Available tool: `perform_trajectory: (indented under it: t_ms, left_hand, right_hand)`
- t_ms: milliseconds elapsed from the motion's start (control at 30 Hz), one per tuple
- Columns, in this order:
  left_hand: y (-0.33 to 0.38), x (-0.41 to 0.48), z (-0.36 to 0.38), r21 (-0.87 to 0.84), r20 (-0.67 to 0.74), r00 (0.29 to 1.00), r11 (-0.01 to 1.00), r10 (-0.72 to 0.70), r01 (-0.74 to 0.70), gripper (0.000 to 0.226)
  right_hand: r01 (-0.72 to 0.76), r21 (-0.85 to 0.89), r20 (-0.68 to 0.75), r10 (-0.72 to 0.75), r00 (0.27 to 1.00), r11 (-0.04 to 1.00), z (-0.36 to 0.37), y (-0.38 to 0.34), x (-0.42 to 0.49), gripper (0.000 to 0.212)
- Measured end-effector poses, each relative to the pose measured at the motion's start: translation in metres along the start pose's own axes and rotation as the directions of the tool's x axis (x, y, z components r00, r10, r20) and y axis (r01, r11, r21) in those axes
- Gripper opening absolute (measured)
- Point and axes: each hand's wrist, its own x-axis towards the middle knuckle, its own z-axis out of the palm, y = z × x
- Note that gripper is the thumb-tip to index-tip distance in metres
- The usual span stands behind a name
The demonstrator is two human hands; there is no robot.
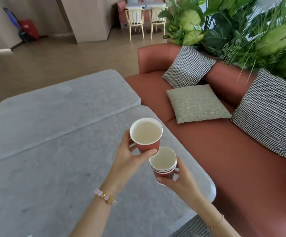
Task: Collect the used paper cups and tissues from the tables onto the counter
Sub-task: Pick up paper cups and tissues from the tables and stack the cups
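Holding a single red paper cup (146,134) in your left hand (128,158) just above the nested cup stack (162,165) gripped in your right hand (178,180), you're over the grey table (53,134). Both sets of fingers wrap their cups. Misaligned, its base could catch the stack's rim and tip.

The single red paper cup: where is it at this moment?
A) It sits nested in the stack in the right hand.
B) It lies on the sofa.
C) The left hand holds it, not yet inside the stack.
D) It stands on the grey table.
C: the left hand grips the single cup by its red wall, with its base close to the rim of the stack of cups that the right hand holds.
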Motion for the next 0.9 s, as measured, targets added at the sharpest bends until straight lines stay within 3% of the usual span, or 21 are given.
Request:
perform_trajectory:
  t_ms: [267,600,900]
  left_hand:
    - [-0.001,-0.009,0.002,0.034,-0.001,0.998,0.998,-0.059,0.059,0.066]
    - [-0.018,-0.006,0.017,0.118,0.007,0.997,0.99,-0.081,0.079,0.06]
    - [-0.029,-0.008,0.02,0.155,0.055,0.997,0.987,-0.049,0.04,0.078]
  right_hand:
    - [0.07,-0.009,0.047,-0.069,0.996,0.998,0.01,-0.005,0.004,0.062]
    - [0.045,0.012,0.061,-0.046,0.997,0.999,0.006,-0.003,0.011,0.06]
    - [0.041,0.016,0.052,-0.042,0.998,0.999,-0.002,0.001,0.021,0.059]
